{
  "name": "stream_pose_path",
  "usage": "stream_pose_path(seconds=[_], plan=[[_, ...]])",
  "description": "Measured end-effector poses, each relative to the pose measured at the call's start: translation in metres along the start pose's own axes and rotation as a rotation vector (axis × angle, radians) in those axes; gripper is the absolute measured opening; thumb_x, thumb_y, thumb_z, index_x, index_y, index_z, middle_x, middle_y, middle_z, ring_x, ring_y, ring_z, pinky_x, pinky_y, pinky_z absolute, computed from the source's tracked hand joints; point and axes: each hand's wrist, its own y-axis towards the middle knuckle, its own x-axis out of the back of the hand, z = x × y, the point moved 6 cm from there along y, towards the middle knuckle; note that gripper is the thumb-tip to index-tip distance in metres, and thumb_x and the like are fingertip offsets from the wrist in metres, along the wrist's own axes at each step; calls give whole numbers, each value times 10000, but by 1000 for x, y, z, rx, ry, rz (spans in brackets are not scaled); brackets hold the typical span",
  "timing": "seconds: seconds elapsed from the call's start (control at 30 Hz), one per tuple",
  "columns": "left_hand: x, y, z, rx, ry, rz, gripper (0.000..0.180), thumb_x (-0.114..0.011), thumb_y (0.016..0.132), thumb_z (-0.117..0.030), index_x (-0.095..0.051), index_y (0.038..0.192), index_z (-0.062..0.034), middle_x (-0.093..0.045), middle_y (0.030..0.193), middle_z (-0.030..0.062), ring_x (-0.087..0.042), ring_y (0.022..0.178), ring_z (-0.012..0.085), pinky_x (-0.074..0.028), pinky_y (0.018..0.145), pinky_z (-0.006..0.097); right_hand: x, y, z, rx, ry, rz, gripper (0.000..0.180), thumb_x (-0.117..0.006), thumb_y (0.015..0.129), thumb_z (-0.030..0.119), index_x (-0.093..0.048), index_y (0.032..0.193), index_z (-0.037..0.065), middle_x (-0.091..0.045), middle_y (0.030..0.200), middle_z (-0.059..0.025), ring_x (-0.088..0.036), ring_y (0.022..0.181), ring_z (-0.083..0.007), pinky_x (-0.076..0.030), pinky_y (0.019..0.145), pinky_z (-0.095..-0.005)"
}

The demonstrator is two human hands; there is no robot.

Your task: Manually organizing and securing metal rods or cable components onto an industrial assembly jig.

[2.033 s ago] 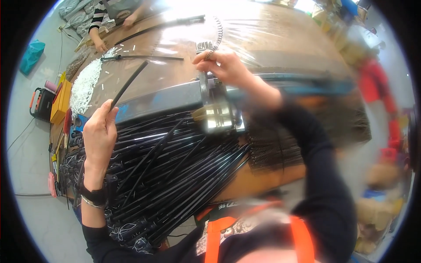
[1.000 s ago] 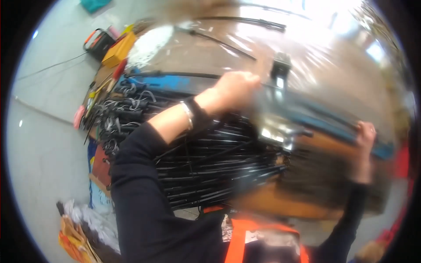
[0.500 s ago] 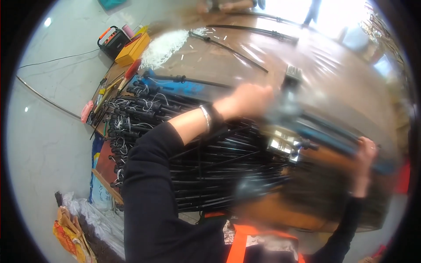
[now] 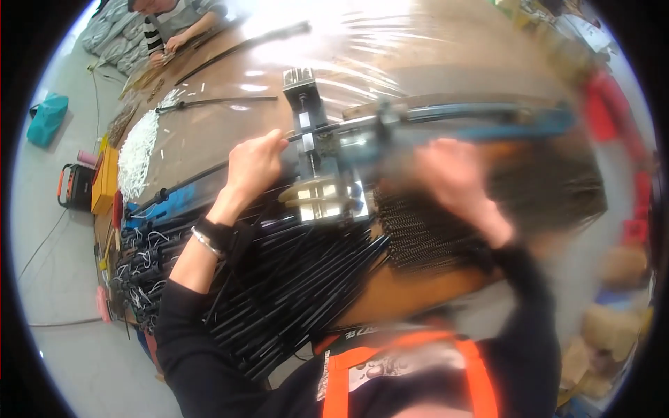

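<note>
My left hand (image 4: 256, 164) is closed around a long thin black rod (image 4: 198, 175), just left of a metal vise-like clamp (image 4: 307, 104). The rod runs across the clamp toward the right. My right hand (image 4: 453, 171) hangs below a long blue bar (image 4: 519, 130) to the right of the clamp. Motion smears its fingers, so I cannot make out their pose or any hold. Between the clamp and the bar, a grey metal part (image 4: 387, 129) is blurred too. Bright metal blocks (image 4: 324, 200) form the clamp's near end.
Below my left forearm lies a heap of black rods (image 4: 300, 285) with white cords at their left ends. Thin dark rods (image 4: 432, 233) are bundled nearer the right. White short pieces (image 4: 139, 153) are piled at left, beside a yellow box (image 4: 104, 180). Another person's hands (image 4: 174, 45) work across the table.
The view has swung right, so the clamp and heap appear farther left. My right hand has come inward from the bar's far end. My left hand remains beside the clamp.
</note>
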Motion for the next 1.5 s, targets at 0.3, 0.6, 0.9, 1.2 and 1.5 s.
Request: stream_pose_path(seconds=[0.3,0.6,0.9,1.2,1.5], plan=[[7,-12,-2,-50,-7,-91,143,-579,893,-150,-524,785,-74,-597,680,177,-607,668,392,-461,566,478,-47,2,15,-117,469,148,246,-700,837,88,-640,1068,31,-684,855,-128,-640,931,-251,-474,743,-384],[10,-7,-1,-341,137,-214,143,-606,849,-122,-488,775,-88,-519,699,92,-571,655,295,-443,558,410,-25,-8,39,-99,588,487,610,-715,825,362,-517,1315,58,-621,1172,-210,-607,1084,-370,-509,880,-447],[28,9,38,-231,487,-317,299,-597,821,-103,-620,1118,-124,-604,1056,102,-540,1057,275,-376,848,433,-60,-33,35,124,187,287,474,-678,840,403,-619,1162,61,-623,1206,-178,-595,1118,-365,-503,933,-440],[51,-30,53,35,409,-117,407,-646,796,-129,-619,1201,-160,-599,1092,89,-526,1082,266,-349,866,418,-44,-24,41,-79,370,292,306,-664,868,342,-677,1026,81,-672,1022,-113,-628,975,-324,-523,818,-416],[57,-58,14,15,363,-28,378,-650,774,-97,-629,1149,-136,-609,979,124,-577,971,316,-406,790,448,-38,-13,44,-110,389,201,188,-699,849,280,-702,901,99,-682,863,-107,-658,824,-290,-529,718,-385]])
